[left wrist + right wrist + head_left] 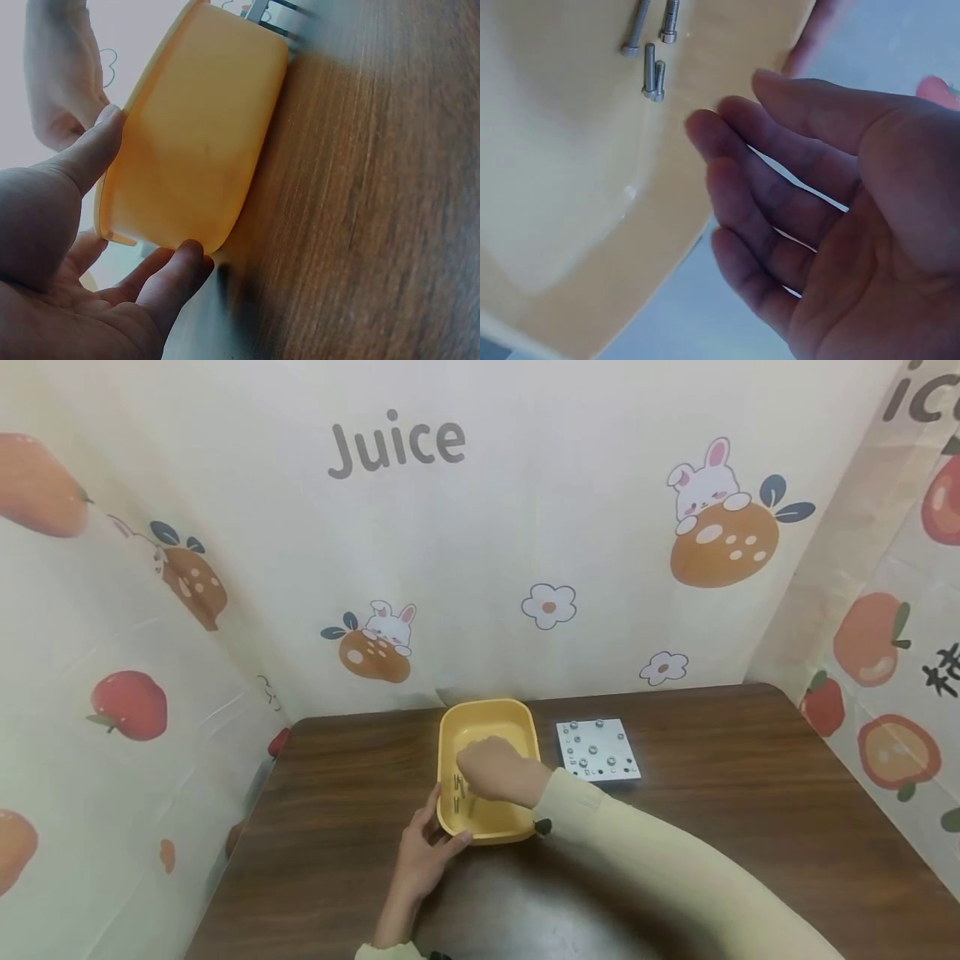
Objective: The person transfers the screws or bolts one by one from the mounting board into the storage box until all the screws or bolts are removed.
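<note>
A yellow plastic tray (498, 837) with rounded corners stands on the table. Several silver socket-head screws (649, 69) lie loose on its floor, toward its left side in the head view. My left hand (426, 852) grips the near left corner, the thumb at the rim and the fingers round the outer wall (195, 127). Above the tray is my right hand (498, 768), covering part of the inside in the head view. In the right wrist view its fingers (739, 202) are loosely bent, with nothing held between them and the thumb.
Right of the tray lies a silver metal plate (597, 747) with several holes and round fittings. The dark wooden table (337, 827) extends on both sides. A printed curtain (480, 527) with fruit and rabbits hangs behind it and along the sides.
</note>
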`<state>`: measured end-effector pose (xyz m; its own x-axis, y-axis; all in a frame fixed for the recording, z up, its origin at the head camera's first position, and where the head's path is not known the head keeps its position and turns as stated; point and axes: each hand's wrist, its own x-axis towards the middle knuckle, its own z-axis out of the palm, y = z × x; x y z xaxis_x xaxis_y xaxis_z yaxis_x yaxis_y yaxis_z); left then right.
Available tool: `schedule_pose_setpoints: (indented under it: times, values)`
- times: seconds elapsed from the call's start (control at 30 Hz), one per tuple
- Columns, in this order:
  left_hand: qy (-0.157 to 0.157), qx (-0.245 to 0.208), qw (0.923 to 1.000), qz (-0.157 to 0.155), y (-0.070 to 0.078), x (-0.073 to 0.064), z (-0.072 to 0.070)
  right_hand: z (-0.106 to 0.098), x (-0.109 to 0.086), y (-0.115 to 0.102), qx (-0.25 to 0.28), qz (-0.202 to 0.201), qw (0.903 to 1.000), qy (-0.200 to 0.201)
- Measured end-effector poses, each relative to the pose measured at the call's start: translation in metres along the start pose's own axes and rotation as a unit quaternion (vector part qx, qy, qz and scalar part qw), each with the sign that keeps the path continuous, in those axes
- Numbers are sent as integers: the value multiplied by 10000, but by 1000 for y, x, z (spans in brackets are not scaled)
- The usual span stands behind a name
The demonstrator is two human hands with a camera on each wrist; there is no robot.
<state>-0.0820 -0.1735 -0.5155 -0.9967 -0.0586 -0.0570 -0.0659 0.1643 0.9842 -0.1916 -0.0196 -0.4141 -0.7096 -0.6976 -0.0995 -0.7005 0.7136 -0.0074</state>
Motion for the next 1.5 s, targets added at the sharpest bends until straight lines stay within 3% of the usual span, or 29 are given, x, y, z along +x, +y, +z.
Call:
schedule_pose_setpoints:
  times: [0.23,0.43,0.83,1.13,1.5]
  values:
    - [26,48,10000,11,3,1,1,1,-20,19,456,-253,9940,958]
    - [100,173,9998,-14,2,0,1,5,-34,33,1034,-252,9833,1477]
    - [132,149,9998,-34,3,-2,2,7,-54,70,1387,350,9567,2536]
    - [153,165,9997,-60,5,-1,2,17,-64,100,1571,782,9451,2756]
    - [121,123,9998,-61,5,-1,2,28,-76,120,1679,1241,9494,2344]
